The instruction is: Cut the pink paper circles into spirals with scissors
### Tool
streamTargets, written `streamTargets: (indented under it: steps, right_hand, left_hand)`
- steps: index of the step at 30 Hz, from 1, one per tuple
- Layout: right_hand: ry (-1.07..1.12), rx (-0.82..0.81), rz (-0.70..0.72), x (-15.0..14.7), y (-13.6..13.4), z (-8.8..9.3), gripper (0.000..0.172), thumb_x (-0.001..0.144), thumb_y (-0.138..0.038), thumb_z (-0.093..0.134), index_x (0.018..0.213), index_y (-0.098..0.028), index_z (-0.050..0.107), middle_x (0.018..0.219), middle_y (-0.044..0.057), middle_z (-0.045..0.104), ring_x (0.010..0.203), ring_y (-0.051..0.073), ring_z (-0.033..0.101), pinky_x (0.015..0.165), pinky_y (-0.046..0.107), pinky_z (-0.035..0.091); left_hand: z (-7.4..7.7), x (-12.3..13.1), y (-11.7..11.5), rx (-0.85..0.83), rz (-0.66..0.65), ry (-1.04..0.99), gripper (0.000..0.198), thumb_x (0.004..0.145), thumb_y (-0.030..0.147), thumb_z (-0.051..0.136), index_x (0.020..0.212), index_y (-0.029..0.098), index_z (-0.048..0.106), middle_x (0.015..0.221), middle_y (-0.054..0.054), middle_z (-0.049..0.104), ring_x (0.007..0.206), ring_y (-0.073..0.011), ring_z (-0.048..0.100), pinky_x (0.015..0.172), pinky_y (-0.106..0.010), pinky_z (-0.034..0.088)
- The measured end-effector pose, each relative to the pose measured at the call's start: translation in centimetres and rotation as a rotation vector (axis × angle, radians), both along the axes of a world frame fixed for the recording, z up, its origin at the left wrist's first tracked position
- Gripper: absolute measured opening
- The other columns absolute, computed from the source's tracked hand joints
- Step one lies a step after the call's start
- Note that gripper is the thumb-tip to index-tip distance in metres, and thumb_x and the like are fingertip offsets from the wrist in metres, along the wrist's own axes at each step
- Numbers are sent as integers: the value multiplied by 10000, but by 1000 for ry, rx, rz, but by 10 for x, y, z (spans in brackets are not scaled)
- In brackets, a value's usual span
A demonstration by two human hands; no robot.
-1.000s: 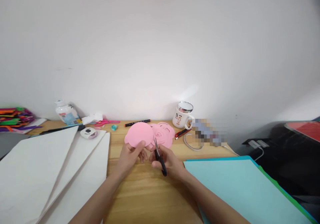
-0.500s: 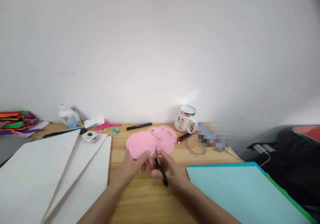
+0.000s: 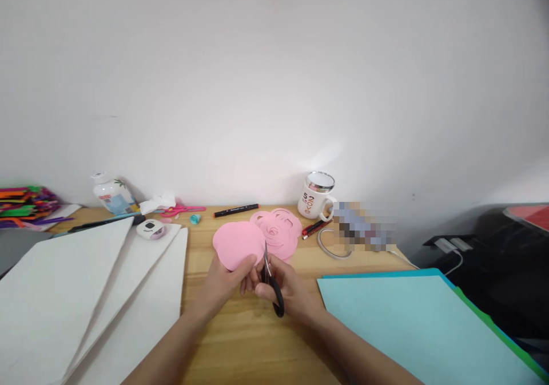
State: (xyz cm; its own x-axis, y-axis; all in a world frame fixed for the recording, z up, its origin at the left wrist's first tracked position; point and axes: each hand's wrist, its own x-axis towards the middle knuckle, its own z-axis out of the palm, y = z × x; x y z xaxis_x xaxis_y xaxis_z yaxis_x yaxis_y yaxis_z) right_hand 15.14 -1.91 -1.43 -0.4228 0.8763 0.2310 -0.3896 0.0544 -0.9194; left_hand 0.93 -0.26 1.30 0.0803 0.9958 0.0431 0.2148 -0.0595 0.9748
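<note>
Over the wooden desk, near its middle: you held the work just above the surface, both forearms reaching in from the near edge.
Left hand: your left hand pinched the near rim of the pink paper disc, thumb on top and fingers under it, and kept the disc tilted up toward you.
Right hand: your right hand was closed through the black loops of the scissors, fingers wrapped around the handles.
Blades: the tips pointed away from you and met the disc's right edge; whether the blades stood parted or closed could not be told at this size.
Work piece location: the disc sat between your two hands, in front of the cut pink spirals that lay flat on the desk behind it.
Step in hand: judged from the blade position, you were cutting into the disc from its edge, probably starting a spiral like the finished ones.
Next move, judged: the cut called for a slow turn of the disc by the left hand while the blades advanced in short bites, with the pinching fingers kept clear of the cut line.
Left of the work: white sheets lay fanned out.
Right of the work: a teal sheet lay flat.
Far edge: a black marker and a white mug stood well apart from your hands.
</note>
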Motion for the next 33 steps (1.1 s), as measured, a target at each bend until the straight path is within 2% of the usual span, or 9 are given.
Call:
streamTargets:
  steps: [5,9,13,16,20,24,29,33]
  right_hand:
    - [-30,-29,-6,-2,-1,-1,434,594,-492,729,744,-212,434,721,1,521,702,176,532,579,270,397]
    - [-18,-40,-32,-3,-1,-2,394,627,-480,710,731,-207,446,696,4,516,681,176,530,570,268,386]
    - [34,-43,-17,-7,-2,1,339,667,-468,681,739,-201,485,682,7,507,662,174,520,590,283,392]
    - [36,-59,-48,-12,-3,2,333,670,-454,684,723,-206,468,689,6,502,665,171,511,610,286,391]
    - [84,-76,-11,-14,-2,2,329,703,-481,639,729,-215,447,656,4,494,656,179,521,617,301,399]
    - [26,-105,3,-9,-2,3,340,680,-476,665,753,-210,466,660,4,500,667,181,528,623,300,404]
    - [-49,-102,-18,-5,-4,5,395,642,-516,680,751,-201,469,703,14,521,706,184,530,611,285,399]
    - [-93,-62,-45,-5,-4,2,412,631,-516,687,702,-210,421,706,6,524,719,184,525,620,286,397]
  left_hand:
    - [-3,-1,2,-85,-39,-21,226,701,314,583,526,172,611,428,-28,597,458,-176,564,418,-240,443]
    - [-5,-3,2,-97,-31,-47,193,677,331,612,550,187,630,404,-25,579,479,-191,574,427,-245,456]
    - [-6,-6,2,-116,-44,-23,247,684,335,612,478,200,598,379,-26,560,447,-191,560,413,-256,442]
    - [-7,-8,3,-100,-2,10,304,678,331,626,410,205,557,392,-31,571,414,-176,543,443,-267,452]
    - [-6,-7,2,-180,-82,3,364,712,381,585,395,206,547,372,-30,559,356,-161,510,385,-257,422]
    - [-1,-5,0,-199,-78,-6,385,725,399,569,393,205,548,362,-23,550,350,-150,503,383,-245,415]
    - [0,-8,1,-155,-92,3,347,732,362,562,426,197,567,390,-23,572,381,-151,525,417,-241,441]
    - [-1,-7,3,-66,44,-8,121,629,297,661,617,178,640,582,-42,668,603,-201,615,500,-239,484]
